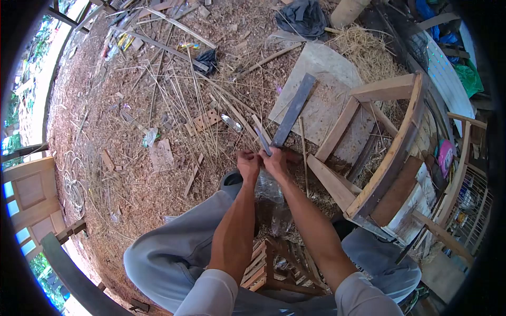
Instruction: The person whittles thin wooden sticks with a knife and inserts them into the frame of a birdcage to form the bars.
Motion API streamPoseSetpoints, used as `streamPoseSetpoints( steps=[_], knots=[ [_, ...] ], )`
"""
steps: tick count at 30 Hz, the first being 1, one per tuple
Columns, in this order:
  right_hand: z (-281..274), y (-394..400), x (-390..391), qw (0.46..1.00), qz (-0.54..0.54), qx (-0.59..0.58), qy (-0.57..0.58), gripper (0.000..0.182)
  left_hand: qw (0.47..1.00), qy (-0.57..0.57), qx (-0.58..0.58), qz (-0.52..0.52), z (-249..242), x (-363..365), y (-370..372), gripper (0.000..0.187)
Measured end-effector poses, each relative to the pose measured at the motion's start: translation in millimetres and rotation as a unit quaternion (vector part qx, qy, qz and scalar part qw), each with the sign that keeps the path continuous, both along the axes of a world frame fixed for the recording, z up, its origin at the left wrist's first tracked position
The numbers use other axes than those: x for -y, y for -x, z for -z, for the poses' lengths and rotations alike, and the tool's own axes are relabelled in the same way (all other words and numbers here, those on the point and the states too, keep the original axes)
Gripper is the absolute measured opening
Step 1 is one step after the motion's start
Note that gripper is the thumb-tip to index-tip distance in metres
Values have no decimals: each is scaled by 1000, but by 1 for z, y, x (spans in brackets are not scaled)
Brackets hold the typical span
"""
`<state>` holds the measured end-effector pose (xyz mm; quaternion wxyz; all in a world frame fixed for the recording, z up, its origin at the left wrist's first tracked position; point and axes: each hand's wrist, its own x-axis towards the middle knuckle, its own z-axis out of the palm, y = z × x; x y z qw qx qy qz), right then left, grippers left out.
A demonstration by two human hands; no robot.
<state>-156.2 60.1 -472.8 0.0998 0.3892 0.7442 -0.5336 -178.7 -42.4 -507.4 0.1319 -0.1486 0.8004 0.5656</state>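
Both hands meet in front of the seated person's knees, low over the littered ground. My right hand is closed round a grey blade-like tool, which points up and to the left. Close beside it, my left hand has its fingers pinched together; what they hold, if anything, is too small to make out. A dark flat board lies just beyond my right hand, its near end by the fingers. Clear plastic shows beneath the hands. Thin strips lie scattered ahead to the left.
A wooden frame stands at the right, near the right forearm. A pale sheet lies beyond the board. Slatted wood sits between the legs. A brick, a coil of cord and black plastic lie on the ground.
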Motion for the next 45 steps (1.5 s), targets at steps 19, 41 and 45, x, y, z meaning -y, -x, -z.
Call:
streamPoseSetpoints(
  steps=[19,41,45],
  knots=[
    [-217,-11,-9,981,42,-186,35,33,915,-323,187,155,-240,13,26,17],
    [-419,-136,-24,904,165,-346,190,19,902,36,-287,322,-300,-3,30,28],
    [-445,-168,-28,855,208,-415,231,20,864,-246,-36,437,-457,14,-86,25]
  ],
)
